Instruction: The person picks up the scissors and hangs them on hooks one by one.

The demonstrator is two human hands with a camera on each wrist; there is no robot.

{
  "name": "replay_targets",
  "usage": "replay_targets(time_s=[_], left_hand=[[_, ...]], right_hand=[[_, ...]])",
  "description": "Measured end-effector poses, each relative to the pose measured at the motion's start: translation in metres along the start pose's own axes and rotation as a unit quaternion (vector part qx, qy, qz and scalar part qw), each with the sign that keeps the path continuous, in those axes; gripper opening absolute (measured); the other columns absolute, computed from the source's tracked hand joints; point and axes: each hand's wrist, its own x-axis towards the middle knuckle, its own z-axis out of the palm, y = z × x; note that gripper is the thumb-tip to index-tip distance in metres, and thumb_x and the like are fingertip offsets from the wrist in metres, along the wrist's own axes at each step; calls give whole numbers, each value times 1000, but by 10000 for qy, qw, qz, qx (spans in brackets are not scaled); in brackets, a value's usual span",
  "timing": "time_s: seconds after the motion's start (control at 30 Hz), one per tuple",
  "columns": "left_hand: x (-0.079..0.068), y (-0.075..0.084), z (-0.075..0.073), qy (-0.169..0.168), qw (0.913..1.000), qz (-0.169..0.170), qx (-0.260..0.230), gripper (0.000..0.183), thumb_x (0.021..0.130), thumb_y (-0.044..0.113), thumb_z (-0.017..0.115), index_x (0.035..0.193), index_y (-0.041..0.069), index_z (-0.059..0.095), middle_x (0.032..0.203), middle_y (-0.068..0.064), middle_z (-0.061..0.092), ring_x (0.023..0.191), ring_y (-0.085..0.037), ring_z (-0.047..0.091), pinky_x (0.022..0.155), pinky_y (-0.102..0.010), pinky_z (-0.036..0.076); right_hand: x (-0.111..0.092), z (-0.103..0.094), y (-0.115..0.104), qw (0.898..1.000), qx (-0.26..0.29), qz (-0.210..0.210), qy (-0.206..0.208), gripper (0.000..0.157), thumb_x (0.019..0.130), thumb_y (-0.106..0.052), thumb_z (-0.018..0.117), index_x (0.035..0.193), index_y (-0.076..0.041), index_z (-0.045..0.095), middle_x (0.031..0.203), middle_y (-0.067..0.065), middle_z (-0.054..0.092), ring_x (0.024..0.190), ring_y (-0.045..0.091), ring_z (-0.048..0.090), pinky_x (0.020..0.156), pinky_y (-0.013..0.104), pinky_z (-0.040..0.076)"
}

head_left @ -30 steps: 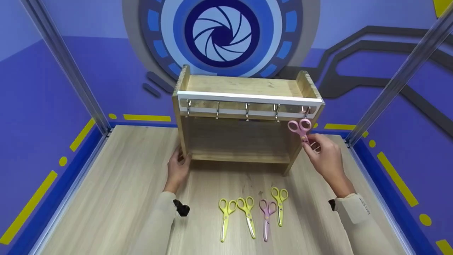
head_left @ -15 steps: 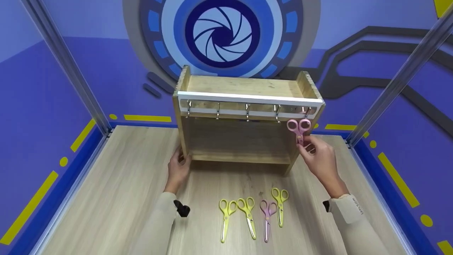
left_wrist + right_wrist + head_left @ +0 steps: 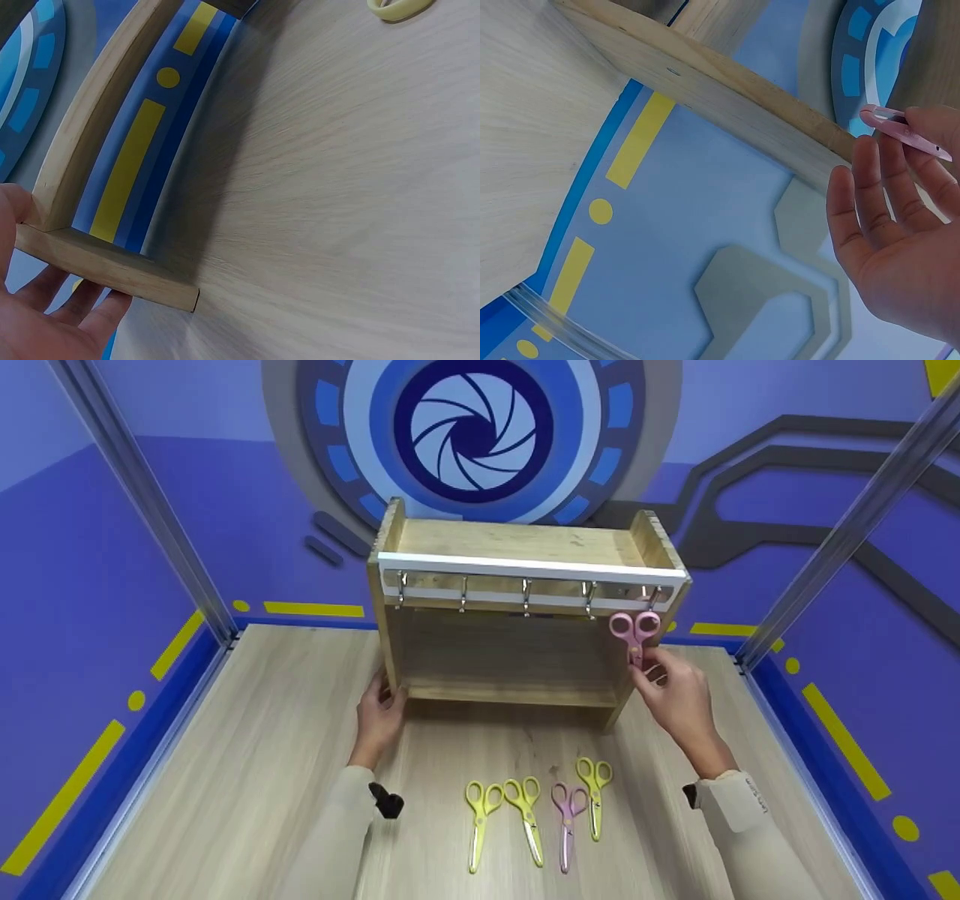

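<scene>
My right hand (image 3: 679,694) pinches pink scissors (image 3: 634,650) by the blade end, finger loops upward, at the shelf's right side. The loops sit just below the rightmost metal hook (image 3: 655,597); I cannot tell whether one touches it. In the right wrist view the scissors (image 3: 906,135) appear edge-on between thumb and fingers. My left hand (image 3: 380,718) grips the lower left side of the wooden shelf (image 3: 517,540). From the left wrist, that hand (image 3: 52,326) has its thumb and fingers on opposite sides of the side board (image 3: 124,274).
Several hooks line the white rail (image 3: 487,562) across the shelf's front. On the table (image 3: 285,780) before it lie yellow scissors (image 3: 478,832), a second yellow pair (image 3: 528,819), pink ones (image 3: 565,829) and a third yellow pair (image 3: 595,795). Metal posts stand at both sides.
The right hand has shifted slightly left with the pink scissors, which have turned from tilted to nearly upright. Over the last half second little moves. My left hand stays on the shelf.
</scene>
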Motion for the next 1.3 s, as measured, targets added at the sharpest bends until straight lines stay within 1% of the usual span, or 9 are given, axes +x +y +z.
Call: replay_targets(time_s=[0.1, 0.37, 0.6, 0.7, 0.83, 0.93, 1.1, 1.3], left_hand=[[0, 0, 0, 3, 10000, 12, 27, 56, 105, 15, 60, 156, 3, 39, 146, -29, 51, 133, -42, 54, 105, -50, 50], [0, -1, 1, -7, 10000, 8, 97, 57, 104, 14, 60, 156, 3, 38, 147, -29, 50, 133, -42, 54, 105, -50, 51], [1, -1, 0, -7, 9999, -34, 136, 58, 105, 16, 60, 157, 6, 39, 148, -25, 51, 133, -40, 54, 106, -48, 50], [0, -1, -1, -32, 9999, -49, 134, 59, 104, 16, 60, 157, 6, 38, 148, -25, 51, 134, -40, 54, 106, -49, 50], [1, -1, -1, -94, 9998, -117, 130, 59, 105, 17, 60, 158, 6, 36, 148, -24, 50, 134, -39, 53, 107, -49, 50], [3, -1, 0, -110, 9998, -115, 70, 59, 105, 16, 58, 159, 6, 35, 149, -24, 50, 135, -39, 52, 108, -47, 49], [5, 0, -1, -83, 9999, -104, 20, 60, 105, 15, 58, 160, 6, 34, 151, -23, 49, 135, -38, 52, 109, -46, 48], [2, 0, 0, -142, 9996, -224, 71, 62, 105, 17, 58, 161, 7, 32, 152, -23, 47, 136, -38, 51, 110, -46, 47]], right_hand=[[0, -1, 0, 10000, 16, 60, -42, 16, 90, -8, 80, 102, -1, 72, 90, 13, 73, 76, 26, 69, 69, 48, 60], [-2, -1, 1, 10000, -16, 30, -81, 19, 89, -9, 80, 105, -1, 72, 92, 13, 73, 76, 26, 69, 69, 48, 60], [-11, -3, 3, 9984, -5, 247, -501, 29, 92, -17, 79, 116, -5, 69, 99, 14, 72, 81, 28, 70, 75, 51, 61], [-20, -2, 5, 9976, -75, 360, -595, 37, 92, -20, 80, 123, -7, 67, 102, 15, 72, 82, 30, 71, 74, 52, 61], [-38, 0, 11, 9964, -211, 481, -672, 49, 91, -19, 81, 134, -10, 62, 105, 15, 70, 84, 32, 71, 70, 53, 61], [-52, 3, 16, 9945, -278, 578, -832, 53, 91, -20, 81, 139, -10, 59, 109, 16, 69, 86, 33, 71, 70, 53, 61], [-75, 12, 23, 9862, -326, 816, -1403, 60, 92, -23, 80, 144, -11, 54, 118, 18, 66, 93, 33, 68, 75, 50, 60], [-104, 25, 23, 9748, -408, 826, -2033, 67, 92, -27, 81, 150, -17, 50, 126, 16, 61, 97, 28, 64, 73, 43, 58]])
